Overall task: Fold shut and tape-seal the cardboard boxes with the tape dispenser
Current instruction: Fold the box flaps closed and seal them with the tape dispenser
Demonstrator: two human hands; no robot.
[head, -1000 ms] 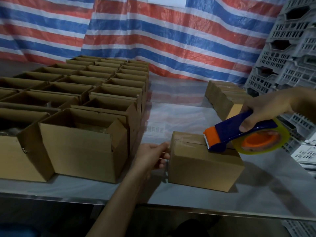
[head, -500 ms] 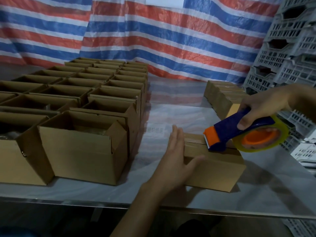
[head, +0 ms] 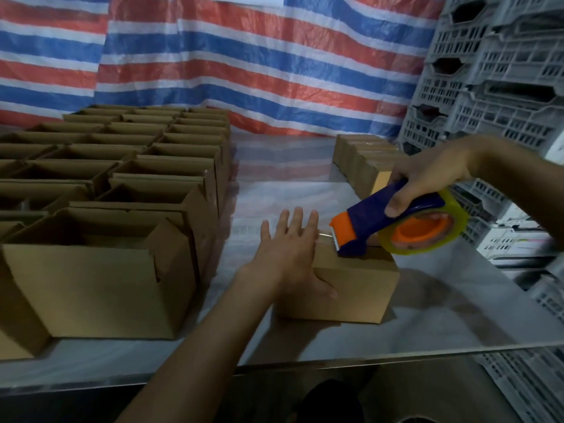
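Tarp [head: 274, 71]: striped sheet hung behind the bench as a backdrop.
Bench [head: 442, 315]: pale top with open stock on the left, finished stock at the far right, and the near middle used as the working spot.
Crates [head: 503, 87]: grey stacks on the right, off the bench.
Open boxes [head: 106, 270]: tight rows on the left with flaps up, probably queued for closing.
Sealed boxes [head: 360, 154]: a short row at the far right, flaps down, apparently the done pile.
Box [head: 360, 288]: the one in hand, near centre, apart from both groups, flaps folded flat.
Dispenser [head: 366, 227]: blue and orange, toothed end down on the box top near its left half, roll trailing to the right; tilted so the blade meets the seam.
Right grip [head: 427, 178]: wrapped round the dispenser handle, thumb on the near side, steering it.
Left grip [head: 287, 254]: flat and spread on the left of the box top, thumb down the near face. It clasps nothing and seems to be pinning the flaps and the box.
Tape [head: 323, 236]: a shiny strip between blade and fingers. This looks like the sealing pass, but its extent is unclear.
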